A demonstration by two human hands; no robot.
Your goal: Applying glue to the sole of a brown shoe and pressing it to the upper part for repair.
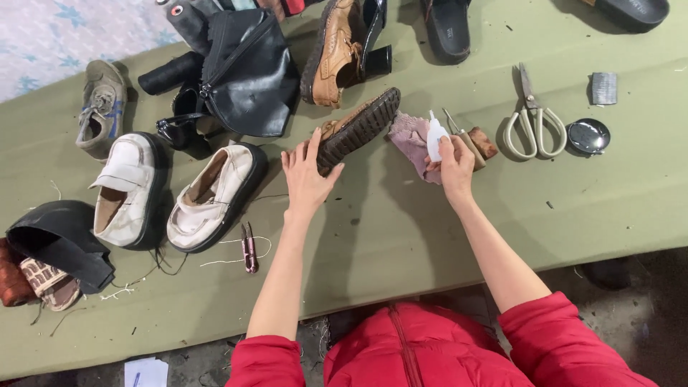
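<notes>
My left hand (pixel 307 175) rests on the heel end of a brown shoe (pixel 356 129) that lies on its side with its dark treaded sole facing up. The fingers curl around the shoe's edge. My right hand (pixel 454 163) holds a small white squeeze bottle (pixel 435 135) upright by its lower part, tip pointing away from me. Just behind that hand lies a crumpled pink cloth (pixel 411 140). Both sleeves are red.
On the green table (pixel 401 215): a pair of white shoes (pixel 172 190), a grey sneaker (pixel 102 107), a black bag (pixel 247 75), a tan shoe (pixel 333 54), black sandals (pixel 446 29), scissors (pixel 532 118), a round tin (pixel 588 135), an awl (pixel 469 140), small snips (pixel 249 251).
</notes>
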